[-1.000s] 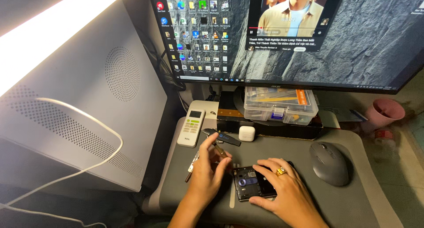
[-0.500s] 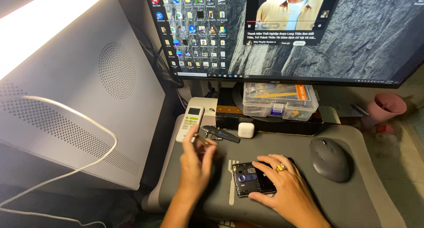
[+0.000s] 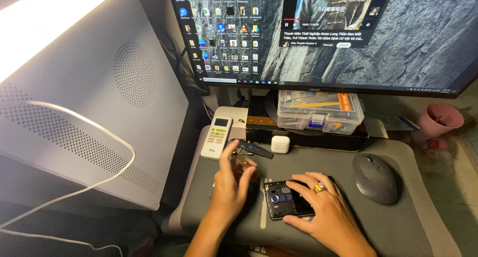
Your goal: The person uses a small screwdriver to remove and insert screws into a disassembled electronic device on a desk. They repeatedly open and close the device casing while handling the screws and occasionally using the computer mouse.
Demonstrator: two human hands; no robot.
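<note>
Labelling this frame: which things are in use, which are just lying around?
In use:
- opened phone, under right hand
- small tool, at left hand

Lying about:
- remote control
- earbud case
- mouse
- parts box
- pink cup

— What is lying where on the desk mat (image 3: 398,227)?

— An opened phone (image 3: 286,200) is lying at the front centre under the right hand (image 3: 323,214), the left hand (image 3: 233,185) hovering just beside it, with a mouse (image 3: 376,177) sitting to the right.

— And behind them?

— A remote control (image 3: 217,137) is resting at the far left, an earbud case (image 3: 280,144) right of it, and a clear parts box (image 3: 318,111) is sitting further back, under the monitor (image 3: 323,33).
</note>
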